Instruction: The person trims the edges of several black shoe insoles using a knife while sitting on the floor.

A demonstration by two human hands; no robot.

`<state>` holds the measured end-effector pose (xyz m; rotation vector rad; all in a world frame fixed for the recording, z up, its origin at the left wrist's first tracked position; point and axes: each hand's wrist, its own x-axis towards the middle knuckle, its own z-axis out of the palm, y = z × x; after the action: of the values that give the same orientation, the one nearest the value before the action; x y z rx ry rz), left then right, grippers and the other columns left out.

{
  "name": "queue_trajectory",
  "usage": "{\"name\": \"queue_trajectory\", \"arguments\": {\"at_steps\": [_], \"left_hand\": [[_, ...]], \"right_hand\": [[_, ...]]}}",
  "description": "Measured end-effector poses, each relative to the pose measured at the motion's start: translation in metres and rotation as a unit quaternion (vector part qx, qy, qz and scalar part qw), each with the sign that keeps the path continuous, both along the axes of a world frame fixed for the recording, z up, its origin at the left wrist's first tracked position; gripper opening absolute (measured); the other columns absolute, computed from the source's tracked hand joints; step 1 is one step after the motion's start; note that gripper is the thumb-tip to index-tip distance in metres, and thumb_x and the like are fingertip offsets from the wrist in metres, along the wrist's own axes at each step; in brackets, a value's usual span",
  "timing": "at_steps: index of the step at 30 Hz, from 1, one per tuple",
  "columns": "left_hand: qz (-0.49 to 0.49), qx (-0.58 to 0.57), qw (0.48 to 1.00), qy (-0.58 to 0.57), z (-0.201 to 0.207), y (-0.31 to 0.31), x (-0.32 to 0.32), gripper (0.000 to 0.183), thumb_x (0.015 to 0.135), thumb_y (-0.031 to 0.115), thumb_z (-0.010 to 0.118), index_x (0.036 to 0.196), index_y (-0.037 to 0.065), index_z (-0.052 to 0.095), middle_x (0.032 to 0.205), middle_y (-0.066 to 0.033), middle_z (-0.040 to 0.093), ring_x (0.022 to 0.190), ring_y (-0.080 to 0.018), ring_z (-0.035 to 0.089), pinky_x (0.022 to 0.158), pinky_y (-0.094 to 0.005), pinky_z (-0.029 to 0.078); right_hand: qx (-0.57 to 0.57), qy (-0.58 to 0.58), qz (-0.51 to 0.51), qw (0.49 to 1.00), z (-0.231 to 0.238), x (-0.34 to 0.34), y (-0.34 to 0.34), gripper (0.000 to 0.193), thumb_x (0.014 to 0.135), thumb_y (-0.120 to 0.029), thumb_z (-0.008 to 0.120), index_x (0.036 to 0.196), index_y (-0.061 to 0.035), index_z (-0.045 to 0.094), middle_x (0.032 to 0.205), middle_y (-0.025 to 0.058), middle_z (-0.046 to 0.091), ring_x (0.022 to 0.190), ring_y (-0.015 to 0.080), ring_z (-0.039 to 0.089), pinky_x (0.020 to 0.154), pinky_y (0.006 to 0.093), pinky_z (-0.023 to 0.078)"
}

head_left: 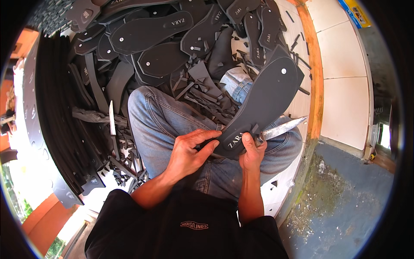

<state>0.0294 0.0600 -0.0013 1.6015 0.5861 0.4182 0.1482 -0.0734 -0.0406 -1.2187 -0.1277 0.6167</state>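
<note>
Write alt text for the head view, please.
A seated person's right hand grips a dark foam-like shoe sole beside a silver-bladed knife, the left hand at the sole's edge. Similar dark soles and black offcuts lie heaped around the blue jeans.

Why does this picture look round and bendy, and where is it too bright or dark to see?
In the head view, the fisheye lens leaves black corners and bows the wooden strip; in the head view, glare washes out the far left; in the head view, the black shirt shows few folds, though the held sole looks fairly sharp.
</note>
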Motion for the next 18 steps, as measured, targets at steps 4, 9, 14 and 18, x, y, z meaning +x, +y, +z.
{"name": "queue_trajectory", "arguments": {"at_steps": [4,9,14,18], "left_hand": [[-0.005,0.018,1.000,0.005,0.000,0.000,0.004,0.020,0.076,0.000,0.065,0.097,-0.001,0.066,0.086,-0.0132,0.066,0.072,-0.0217,0.065,0.064,-0.0281,0.050],[-0.022,-0.032,0.999,0.027,-0.004,0.002,0.005,0.016,0.078,-0.003,0.064,0.094,-0.002,0.066,0.082,-0.0089,0.065,0.075,-0.0139,0.062,0.068,-0.0249,0.048],[-0.079,-0.008,0.996,0.030,-0.022,-0.003,-0.003,0.016,0.079,-0.005,0.061,0.093,-0.001,0.066,0.085,-0.0066,0.065,0.077,-0.0107,0.060,0.071,-0.0243,0.047],[0.027,-0.119,0.992,0.013,-0.020,-0.010,-0.001,0.017,0.080,-0.004,0.062,0.096,0.000,0.066,0.089,-0.0065,0.065,0.080,-0.0101,0.060,0.072,-0.0248,0.048]], "right_hand": [[-0.011,-0.013,-0.017,1.000,0.001,-0.002,0.000,0.035,0.081,-0.012,0.068,0.109,0.0048,0.056,0.098,0.0090,0.062,0.085,0.0166,0.061,0.080,0.0289,0.048],[-0.031,-0.027,-0.017,0.999,-0.004,-0.003,-0.002,0.034,0.081,-0.013,0.068,0.108,0.0042,0.056,0.099,0.0077,0.062,0.085,0.0146,0.060,0.080,0.0275,0.047],[-0.027,-0.037,-0.019,0.999,-0.007,-0.004,0.000,0.033,0.081,-0.013,0.068,0.107,0.0032,0.057,0.098,0.0057,0.061,0.084,0.0129,0.059,0.078,0.0259,0.047],[-0.025,-0.041,-0.022,0.999,-0.006,-0.004,0.006,0.029,0.082,-0.013,0.068,0.104,0.0027,0.057,0.093,0.0029,0.060,0.080,0.0102,0.056,0.075,0.0235,0.045]]}}
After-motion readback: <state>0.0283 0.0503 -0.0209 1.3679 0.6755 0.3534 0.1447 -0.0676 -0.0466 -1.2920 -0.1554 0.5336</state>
